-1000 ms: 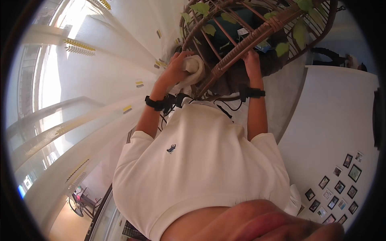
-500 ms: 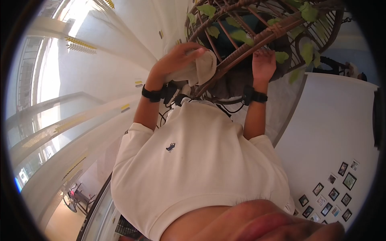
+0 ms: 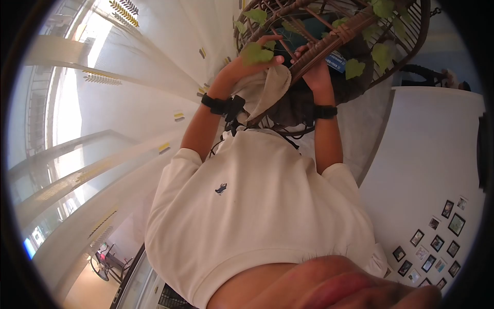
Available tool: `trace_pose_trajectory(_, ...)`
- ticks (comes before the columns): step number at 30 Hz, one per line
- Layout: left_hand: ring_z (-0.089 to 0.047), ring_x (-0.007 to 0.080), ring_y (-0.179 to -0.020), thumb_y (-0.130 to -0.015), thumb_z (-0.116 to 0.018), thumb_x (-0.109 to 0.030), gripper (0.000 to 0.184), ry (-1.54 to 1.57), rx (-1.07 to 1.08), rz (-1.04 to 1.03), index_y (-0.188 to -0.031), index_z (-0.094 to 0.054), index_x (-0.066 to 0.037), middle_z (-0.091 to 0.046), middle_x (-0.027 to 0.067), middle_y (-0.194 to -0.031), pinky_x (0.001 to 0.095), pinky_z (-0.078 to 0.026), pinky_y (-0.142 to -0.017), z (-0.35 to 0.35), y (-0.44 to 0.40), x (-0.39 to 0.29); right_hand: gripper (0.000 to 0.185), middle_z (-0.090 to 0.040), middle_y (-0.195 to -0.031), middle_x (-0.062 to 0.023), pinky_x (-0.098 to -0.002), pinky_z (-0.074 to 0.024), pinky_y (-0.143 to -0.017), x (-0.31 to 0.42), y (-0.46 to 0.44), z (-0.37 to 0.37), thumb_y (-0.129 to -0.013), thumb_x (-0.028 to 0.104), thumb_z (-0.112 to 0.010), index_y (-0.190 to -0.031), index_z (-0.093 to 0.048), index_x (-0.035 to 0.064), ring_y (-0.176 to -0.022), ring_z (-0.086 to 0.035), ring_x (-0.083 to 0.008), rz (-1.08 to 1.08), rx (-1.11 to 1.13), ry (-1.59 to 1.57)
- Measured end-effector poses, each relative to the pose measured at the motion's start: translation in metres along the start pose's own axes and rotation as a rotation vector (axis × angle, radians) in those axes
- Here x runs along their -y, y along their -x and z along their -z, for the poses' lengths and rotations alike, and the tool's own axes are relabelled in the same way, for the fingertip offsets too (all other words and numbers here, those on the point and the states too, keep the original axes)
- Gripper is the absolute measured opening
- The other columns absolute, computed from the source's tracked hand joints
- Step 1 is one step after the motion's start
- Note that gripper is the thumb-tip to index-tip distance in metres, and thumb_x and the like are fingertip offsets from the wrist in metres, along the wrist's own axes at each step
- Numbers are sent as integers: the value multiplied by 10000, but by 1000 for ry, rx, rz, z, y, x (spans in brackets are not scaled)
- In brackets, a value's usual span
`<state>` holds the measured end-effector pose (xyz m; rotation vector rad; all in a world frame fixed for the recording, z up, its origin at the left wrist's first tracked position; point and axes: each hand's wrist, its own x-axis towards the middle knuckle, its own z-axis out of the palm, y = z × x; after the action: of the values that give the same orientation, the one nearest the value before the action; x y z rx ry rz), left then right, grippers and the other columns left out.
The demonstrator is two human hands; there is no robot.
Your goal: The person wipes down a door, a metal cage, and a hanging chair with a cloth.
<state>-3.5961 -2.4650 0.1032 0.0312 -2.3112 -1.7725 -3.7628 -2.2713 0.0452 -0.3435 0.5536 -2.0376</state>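
Note:
My left hand (image 3: 249,64) is raised at the top of the head view, its index finger and thumb apart. Green leaves cover part of it. Directly beneath that hand hangs a beige cloth (image 3: 272,90); whether they touch is unclear. My right hand (image 3: 316,74) is beside the brown wicker rail (image 3: 329,46), fingers curled and partly hidden by the rail. What they hold, if anything, cannot be made out. A blue printed item (image 3: 336,62) shows just right of that hand. Behind the rail lies a dark green surface (image 3: 316,31).
The wicker frame (image 3: 411,46), twined with leaves (image 3: 355,68), fills the upper right, with dark grey fabric (image 3: 293,105) below it. A sheer curtain (image 3: 154,77) hangs at left. Small framed pictures (image 3: 437,243) cover the white wall at lower right. Black bands circle both wrists.
My right hand has moved left and up, its fingers now curled. My left hand has shifted right and up. The blue item has come into view, and the cloth hangs in a different fold.

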Motion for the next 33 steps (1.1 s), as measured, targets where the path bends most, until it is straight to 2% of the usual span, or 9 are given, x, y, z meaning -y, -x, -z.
trace_pose_trajectory(5,-598,100,-825,-1052,-529,-349,337,241,-103,154,-1193,-683,-85,-663,-2,-865,248,-493,-777,-6,5,-17,446,-629,-1123,-128,-390,-520,-894,-7,-6,1,-1062,349,-464,-1246,-577,-41,-1012,-607,-235,-167,188,-20)
trace_pose_trajectory(12,-595,110,-883,-1068,-492,-365,408,281,-347,352,-891,-642,-30,-663,40,-931,255,-487,-807,20,32,-1,465,-603,-1234,-133,-416,-506,-945,-11,12,-21,-1050,344,-485,-1356,-509,-4,-1081,-602,-266,21,-16,-33)
trace_pose_trajectory(17,-562,141,-831,-1062,-492,-367,411,605,-517,162,-839,-581,-35,-642,68,-881,284,-477,-796,71,90,13,401,-602,-1293,-98,-411,-500,-920,0,35,9,-1030,305,-527,-1363,-529,82,-1102,-603,-246,94,-77,32)
trace_pose_trajectory(21,-511,148,-825,-1073,-470,-308,383,462,-585,134,-813,-519,-31,-587,68,-864,277,-439,-826,97,153,-7,366,-629,-1196,-51,-328,-484,-831,12,56,-15,-1002,242,-573,-1338,-549,99,-1073,-601,-174,128,-269,443)
trace_pose_trajectory(25,-477,143,-800,-1080,-457,-300,391,262,-394,170,-816,-511,-16,-569,55,-849,272,-416,-793,90,183,-26,362,-624,-1110,-24,-309,-487,-782,15,67,-41,-981,198,-619,-1314,-558,72,-998,-596,-137,215,-416,950)
trace_pose_trajectory(29,-499,186,-738,-999,-565,-151,212,35,119,228,-848,-516,-10,-544,47,-815,304,-430,-700,53,162,-41,390,-621,-1088,-46,-334,-494,-771,-7,73,-73,-953,142,-648,-1317,-546,47,-926,-597,-151,388,-493,1279)
trace_pose_trajectory(31,-549,276,-699,-1011,-576,-182,229,-102,375,-31,-856,-523,-23,-552,96,-761,357,-446,-662,34,136,-39,396,-626,-1011,-80,-359,-504,-784,-18,80,-109,-907,60,-660,-1292,-571,50,-868,-615,-210,618,-472,1876)
trace_pose_trajectory(32,-549,276,-699,-1011,-576,-182,229,-95,376,-26,-856,-523,-23,-552,96,-761,357,-446,-662,20,130,-44,396,-626,-1011,-80,-359,-504,-784,-23,80,-121,-907,60,-660,-1292,-571,50,-868,-615,-210,608,-473,1879)
trace_pose_trajectory(33,-577,318,-744,-998,-585,-186,214,-170,422,-74,-866,-535,-26,-570,125,-790,387,-459,-670,6,125,-52,390,-620,-982,-92,-367,-507,-781,-28,82,-131,-873,44,-659,-1258,-605,62,-856,-615,-245,471,-175,1905)
